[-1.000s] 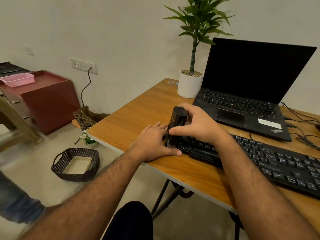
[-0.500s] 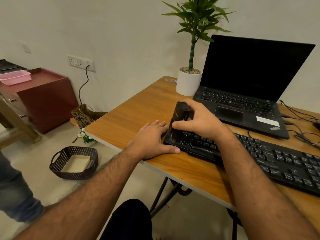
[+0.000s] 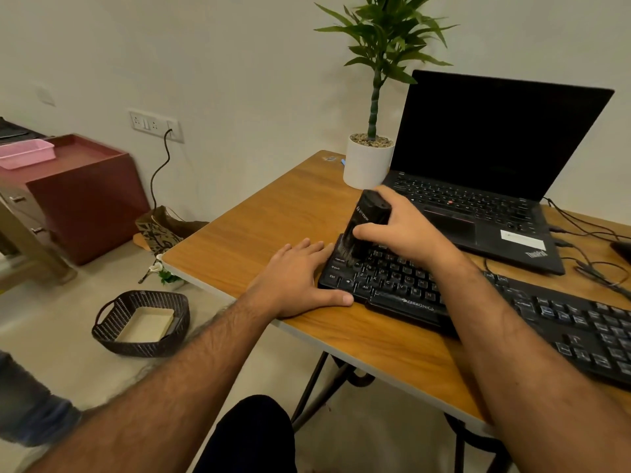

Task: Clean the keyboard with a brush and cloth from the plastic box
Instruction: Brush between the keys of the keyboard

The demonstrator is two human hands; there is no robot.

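Fingers of right hand (image 3: 406, 230) are gripping the brush (image 3: 365, 223), bristles below sweeping the keyboard (image 3: 403, 295); left hand (image 3: 293, 278), fingers flat, is bracing its end.

The left hand (image 3: 293, 278) is lying flat with fingers straight. The right hand (image 3: 406, 230) is curling its fingers and gripping something.

Office corner, laptop (image 3: 485, 186) and keyboard (image 3: 478, 302) on wooden desk (image 3: 259, 227), wall sockets (image 3: 155, 124)
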